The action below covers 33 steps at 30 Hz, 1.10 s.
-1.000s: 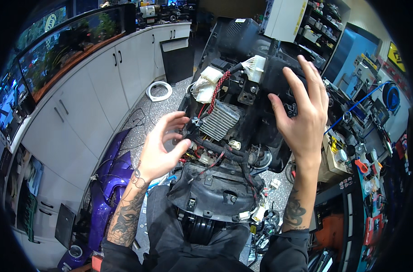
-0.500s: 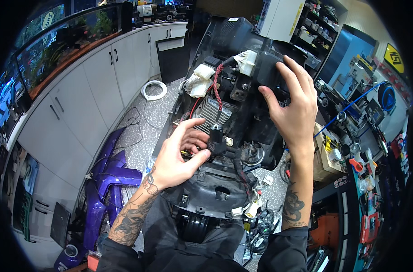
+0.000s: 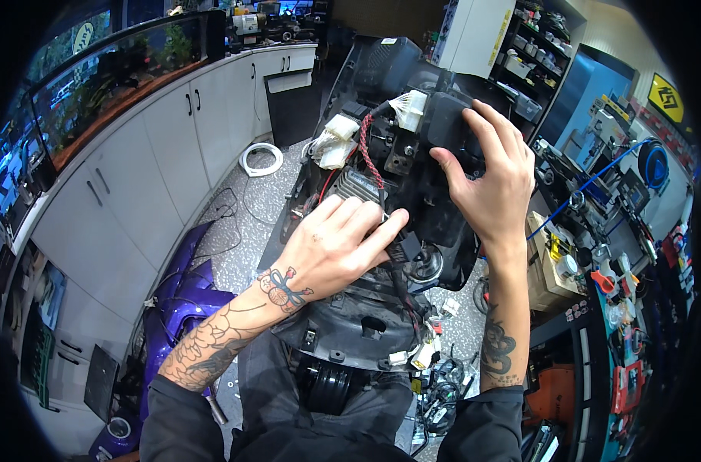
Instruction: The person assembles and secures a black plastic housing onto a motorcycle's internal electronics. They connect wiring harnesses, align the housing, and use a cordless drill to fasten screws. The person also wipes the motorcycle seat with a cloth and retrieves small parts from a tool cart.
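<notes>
My left hand [image 3: 339, 242], back upward, has its fingers curled down over the wiring in the middle of a stripped scooter-like vehicle body [image 3: 343, 323]. What its fingers hold is hidden beneath them. A red braided cable [image 3: 367, 154] runs down to these fingers from a white multi-pin connector [image 3: 410, 110]. Just beyond the hand, a finned metal unit [image 3: 358, 185] is partly covered. More white connectors [image 3: 337, 142] hang to its left. My right hand [image 3: 493, 173] is open, thumb and fingers apart, at the side of a black plastic housing [image 3: 447, 119].
Purple body panels [image 3: 189, 308] lie on the floor at left, before white cabinets [image 3: 158, 131]. A coiled white hose [image 3: 261, 159] is on the floor beyond. Loose wiring [image 3: 447, 393] lies right of my legs. A tool-covered bench [image 3: 624, 308] stands at the right.
My left hand has turned from palm-inward with spread fingers to back-up, curling over the place where a black block on the cable showed. My right hand has hardly moved.
</notes>
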Motion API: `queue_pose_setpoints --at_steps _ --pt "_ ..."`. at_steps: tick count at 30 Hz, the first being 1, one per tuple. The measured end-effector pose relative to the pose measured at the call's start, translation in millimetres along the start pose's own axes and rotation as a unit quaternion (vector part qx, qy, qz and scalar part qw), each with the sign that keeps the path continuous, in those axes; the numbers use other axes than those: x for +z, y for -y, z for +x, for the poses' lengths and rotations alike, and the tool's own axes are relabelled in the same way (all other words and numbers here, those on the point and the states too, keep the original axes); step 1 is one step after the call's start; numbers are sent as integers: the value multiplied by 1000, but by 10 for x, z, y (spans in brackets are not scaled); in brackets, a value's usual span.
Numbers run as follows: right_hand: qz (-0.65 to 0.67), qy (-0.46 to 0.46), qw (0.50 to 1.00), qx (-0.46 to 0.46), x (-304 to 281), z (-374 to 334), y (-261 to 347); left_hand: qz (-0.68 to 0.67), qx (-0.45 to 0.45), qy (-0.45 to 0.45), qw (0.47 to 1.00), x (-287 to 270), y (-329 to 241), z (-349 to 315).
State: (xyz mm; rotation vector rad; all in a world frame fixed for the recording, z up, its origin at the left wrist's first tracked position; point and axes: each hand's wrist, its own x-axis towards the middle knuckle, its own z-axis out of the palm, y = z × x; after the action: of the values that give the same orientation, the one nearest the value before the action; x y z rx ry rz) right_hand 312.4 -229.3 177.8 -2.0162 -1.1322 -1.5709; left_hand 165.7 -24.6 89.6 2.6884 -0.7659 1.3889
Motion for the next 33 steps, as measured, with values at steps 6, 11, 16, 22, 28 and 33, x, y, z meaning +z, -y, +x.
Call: queue_pose_setpoints --at_steps 6,11,16,22,28,33 --pt "-24 -3 1000 -5 -9 18 19 89 91 -14 992 -18 198 293" --pt "-14 -14 1000 -3 36 14 2 106 -8 -65 992 29 401 310" --pt "-13 -20 1000 0 86 -26 -15 95 -13 -93 991 206 380 296" --pt "-9 -22 1000 11 95 -35 8 81 -15 -106 991 445 335 369" --pt "6 -21 1000 7 84 -33 -1 105 -46 -117 987 385 422 272" --pt "9 -26 1000 3 105 -46 -8 110 -88 -115 983 390 349 343"
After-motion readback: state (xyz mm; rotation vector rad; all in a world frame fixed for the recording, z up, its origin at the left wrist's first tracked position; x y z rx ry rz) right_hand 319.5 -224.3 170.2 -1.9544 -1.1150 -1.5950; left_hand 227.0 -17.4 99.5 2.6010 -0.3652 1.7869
